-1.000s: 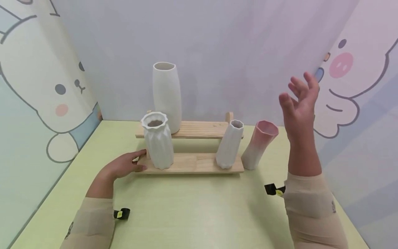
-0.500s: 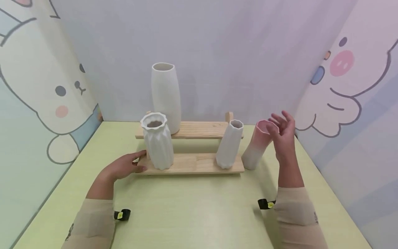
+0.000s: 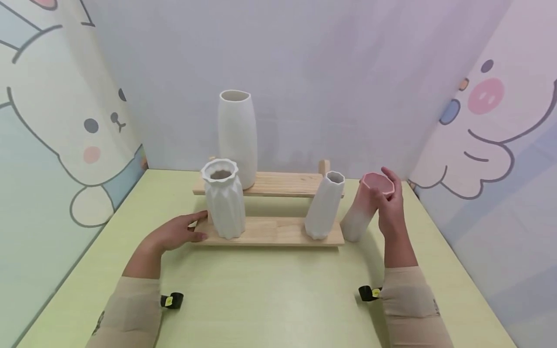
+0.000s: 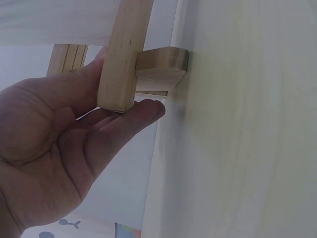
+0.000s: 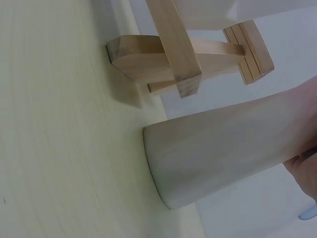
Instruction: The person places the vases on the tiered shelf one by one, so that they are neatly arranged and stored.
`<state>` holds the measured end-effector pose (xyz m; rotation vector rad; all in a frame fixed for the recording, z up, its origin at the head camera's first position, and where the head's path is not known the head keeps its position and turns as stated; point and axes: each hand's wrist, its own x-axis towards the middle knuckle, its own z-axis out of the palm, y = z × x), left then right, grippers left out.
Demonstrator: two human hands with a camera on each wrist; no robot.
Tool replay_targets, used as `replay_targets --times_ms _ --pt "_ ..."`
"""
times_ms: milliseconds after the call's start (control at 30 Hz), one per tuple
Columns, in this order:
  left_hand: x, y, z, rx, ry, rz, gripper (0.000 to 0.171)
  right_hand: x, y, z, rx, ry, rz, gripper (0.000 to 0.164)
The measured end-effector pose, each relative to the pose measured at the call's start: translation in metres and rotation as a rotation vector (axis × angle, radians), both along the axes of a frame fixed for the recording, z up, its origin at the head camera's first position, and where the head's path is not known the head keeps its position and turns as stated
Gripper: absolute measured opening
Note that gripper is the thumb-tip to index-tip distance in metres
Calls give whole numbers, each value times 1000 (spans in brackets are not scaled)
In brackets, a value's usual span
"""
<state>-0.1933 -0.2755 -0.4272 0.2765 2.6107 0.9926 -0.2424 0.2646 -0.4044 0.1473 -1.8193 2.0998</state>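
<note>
My left hand (image 3: 175, 233) grips the left end of a two-tier wooden shelf (image 3: 274, 230). In the left wrist view, thumb and fingers lie on either side of the lower board's end (image 4: 118, 74). My right hand (image 3: 392, 215) holds a pink-and-white vase (image 3: 358, 215) near its pink rim, thumb in front and fingers at the far side. The vase's white base (image 5: 173, 166) is down at the table, just right of the shelf. On the lower board stand a fluted white vase (image 3: 225, 208) at left and a narrow ribbed white vase (image 3: 322, 208) at right.
A tall smooth white vase (image 3: 238, 135) stands on the left of the upper board (image 3: 289, 183). The pale yellow-green table (image 3: 270, 295) meets a plain wall behind. Side panels carry cartoon animals. A small black wrist device (image 3: 369, 293) juts inward from the right sleeve.
My right hand has come down and left from the air onto the pink-and-white vase and now holds it by the rim. My left hand stays on the shelf's end.
</note>
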Motion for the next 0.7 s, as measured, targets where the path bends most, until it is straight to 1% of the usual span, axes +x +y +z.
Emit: replay_targets --times_ms 133,267,467,700 --pt "0 0 1 -8 -3 5 79 -4 -4 -4 -58 55 9 51" --pt "0 0 1 -15 -3 5 79 -9 -7 -10 -85 102 -9 50" --pt "0 -1 0 -17 -4 5 80 -11 -8 -12 -71 94 -59 51" --pt "0 1 0 -15 -4 4 80 -8 -9 -11 -82 100 -78 51"
